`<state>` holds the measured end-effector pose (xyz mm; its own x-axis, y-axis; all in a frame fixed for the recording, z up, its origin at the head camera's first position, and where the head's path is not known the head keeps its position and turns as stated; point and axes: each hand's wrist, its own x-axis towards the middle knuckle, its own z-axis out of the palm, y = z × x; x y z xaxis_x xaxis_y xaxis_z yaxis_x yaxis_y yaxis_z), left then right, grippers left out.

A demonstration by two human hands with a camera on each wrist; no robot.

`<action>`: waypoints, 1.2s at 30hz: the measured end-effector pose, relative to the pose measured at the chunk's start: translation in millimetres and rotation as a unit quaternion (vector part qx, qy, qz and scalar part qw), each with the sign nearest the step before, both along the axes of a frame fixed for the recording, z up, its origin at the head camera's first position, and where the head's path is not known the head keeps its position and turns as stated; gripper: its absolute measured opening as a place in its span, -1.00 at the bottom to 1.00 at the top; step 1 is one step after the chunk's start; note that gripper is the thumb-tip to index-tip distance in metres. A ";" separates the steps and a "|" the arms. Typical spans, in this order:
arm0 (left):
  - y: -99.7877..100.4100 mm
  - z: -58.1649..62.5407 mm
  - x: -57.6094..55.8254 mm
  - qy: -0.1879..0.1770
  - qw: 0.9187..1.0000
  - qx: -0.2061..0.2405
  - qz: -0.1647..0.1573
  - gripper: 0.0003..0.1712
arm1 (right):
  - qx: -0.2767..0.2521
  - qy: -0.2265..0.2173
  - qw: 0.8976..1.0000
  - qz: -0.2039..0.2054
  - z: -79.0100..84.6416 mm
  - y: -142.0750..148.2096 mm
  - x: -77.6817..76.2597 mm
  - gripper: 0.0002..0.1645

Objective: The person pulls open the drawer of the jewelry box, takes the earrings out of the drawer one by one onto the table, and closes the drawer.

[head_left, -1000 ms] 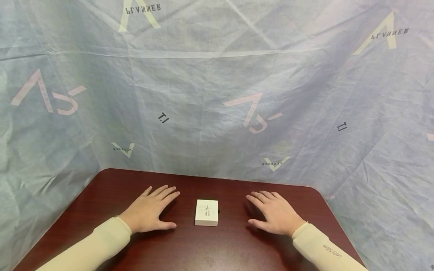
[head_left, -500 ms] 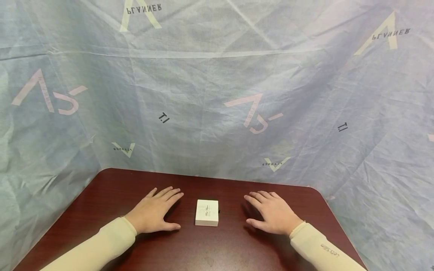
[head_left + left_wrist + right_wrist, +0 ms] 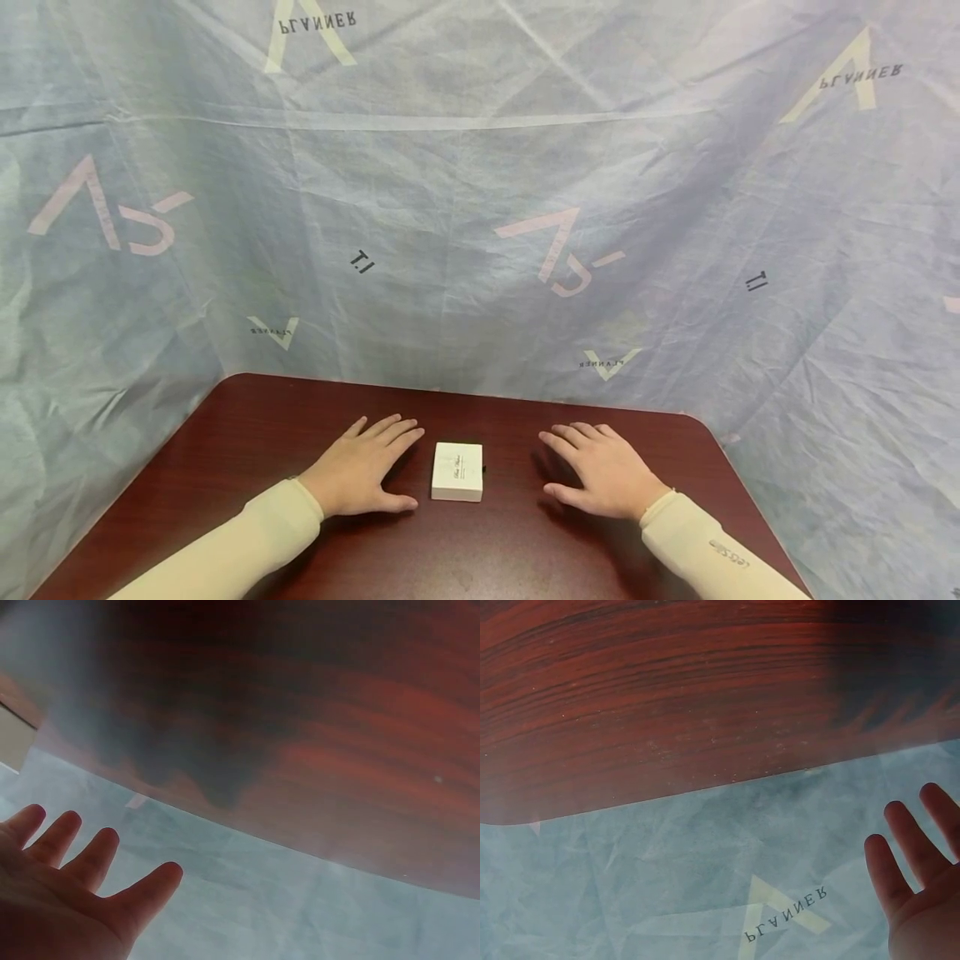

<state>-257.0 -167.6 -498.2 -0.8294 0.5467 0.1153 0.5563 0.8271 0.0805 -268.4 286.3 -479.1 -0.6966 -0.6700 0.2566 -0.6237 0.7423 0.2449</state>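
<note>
head view: a small, flat white rectangular box with thin dark lettering on its top lies on a glossy dark red wood-grained desk, between two bare hands and touching neither. a small dark tab shows at the box's right side.

the left hand is just beside the box, palm down, its fingers straight and spread, thumb held well out toward the near side of the box; it has hold of nothing. the right hand is on the other side, somewhat farther from the box, with fingers spread and gently bent, thumb apart, and holds nothing either. whether the palms touch the desk cannot be told.

both forearms wear cream-coloured long sleeves, the right one marked with dark lettering. a wrinkled grey-blue cloth, printed with pale yellow and pink shapes and dark letters, hangs around the back and sides of the desk.

in the left wrist view, a soft dark shadow falls on the desk near its edge, and a pale shape is cut off at the picture's left border, too partial to identify.
</note>
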 end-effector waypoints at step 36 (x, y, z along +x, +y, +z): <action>36.4 2.3 1.7 0.004 0.999 -0.002 -0.042 0.12 | 0.001 0.017 1.000 0.015 -7.1 -9.5 0.1 -0.04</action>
